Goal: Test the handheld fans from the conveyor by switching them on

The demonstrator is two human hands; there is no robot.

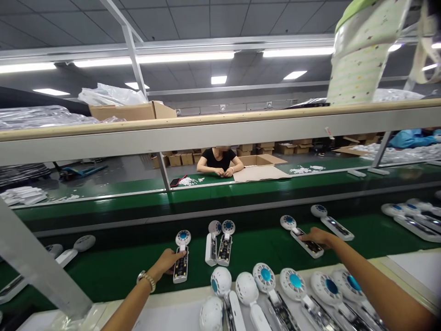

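Observation:
My left hand (167, 261) has its thumb and fingers closed around the handle of a white handheld fan (180, 270) with a round blue-centred head. The dark inside of its open handle faces up. Farther right, my right hand (317, 236) grips the handle of a second handheld fan (288, 222), which lies slanted on the green belt (257, 241). Between my hands, a pair of fans (225, 248) stands close together. Another fan (336, 227) lies just beyond my right hand.
Several fans (295, 281) crowd the white ledge (161, 315) in front of me. More fans (411, 216) lie at the right, others (74, 250) at the left. A metal post (41, 266) and overhead shelf (223, 133) frame the belt. A person (220, 161) sits opposite.

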